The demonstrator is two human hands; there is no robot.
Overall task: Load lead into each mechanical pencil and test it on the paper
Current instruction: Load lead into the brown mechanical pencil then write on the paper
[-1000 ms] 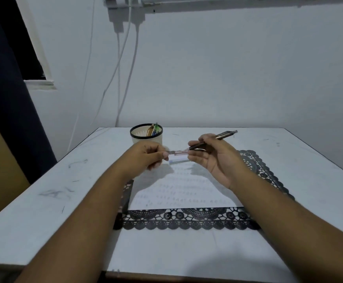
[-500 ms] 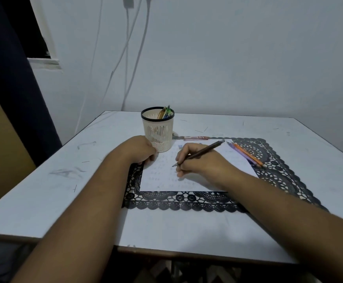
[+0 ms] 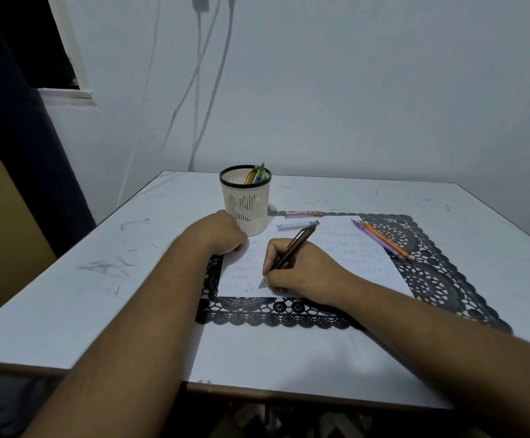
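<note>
- Paper (image 3: pixel 345 257) lies on the lace mat (image 3: pixel 440 279) as my landmark, so each pencil gets tested on it.
- Cup (image 3: pixel 246 203) stands at the paper's far left corner; orange and purple pencils (image 3: pixel 383 240) wait along its right edge.
- My left hand (image 3: pixel 216 232), fingers curled under, holding nothing I can see, steadies that left edge.
- My right hand (image 3: pixel 295 273) pinches the brown pencil (image 3: pixel 292 252), tip on the paper's near edge; a second ago both hands held it above the paper.

White table (image 3: pixel 68 311), scuffed: black lace mat (image 3: pixel 431 279) under right hand (image 3: pixel 301 273), mesh cup (image 3: pixel 246 203) just beyond left hand (image 3: pixel 219 232).
</note>
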